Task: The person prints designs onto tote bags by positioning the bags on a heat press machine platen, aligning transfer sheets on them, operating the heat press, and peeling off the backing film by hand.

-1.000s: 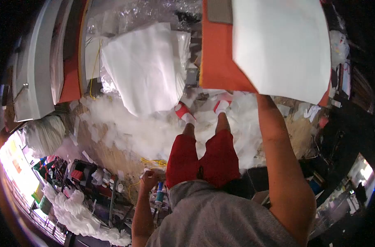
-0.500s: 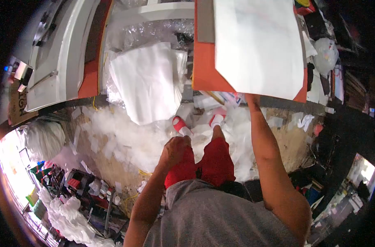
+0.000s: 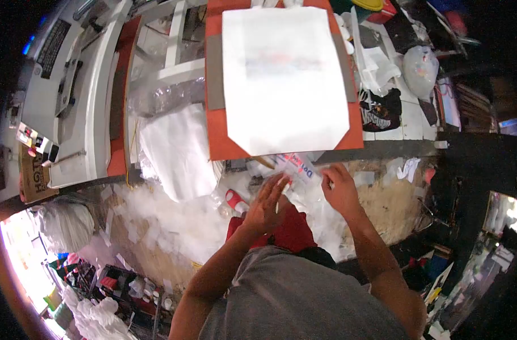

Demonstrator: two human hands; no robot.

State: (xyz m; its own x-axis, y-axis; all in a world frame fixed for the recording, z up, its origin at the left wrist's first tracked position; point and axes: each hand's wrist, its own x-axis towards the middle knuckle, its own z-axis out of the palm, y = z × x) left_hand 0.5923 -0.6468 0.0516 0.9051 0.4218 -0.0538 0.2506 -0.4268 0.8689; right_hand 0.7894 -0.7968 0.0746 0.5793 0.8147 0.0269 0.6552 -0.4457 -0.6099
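A clear film with blue and red lettering [image 3: 301,168] extends below the front edge of an orange-red board [image 3: 216,136]. At its right end is my right hand [image 3: 340,191], fingers curled in a pinch that appears to hold the film's edge. My left hand [image 3: 264,208] is near its lower left side, fingers stretched out; whether the fingertips touch the film I cannot tell. On the board lies a white flat bag or sheet [image 3: 287,107] with its two lower corners cut off at a slant, and a faint blurred print showing. Grey strips [image 3: 215,71] stick out beneath it.
White sheets or bags [image 3: 176,153] are stacked left of the board, draping over the bench edge. A second orange-red board [image 3: 117,161] stands farther left by a white frame [image 3: 96,96]. To the right are a black printed cloth [image 3: 381,110] and a stuffed plastic bag [image 3: 420,72].
My left hand has risen from beside the thigh to near the film, its fingers now extended. My right hand has come back from under the board's edge. The view has shifted, bringing the board leftward.
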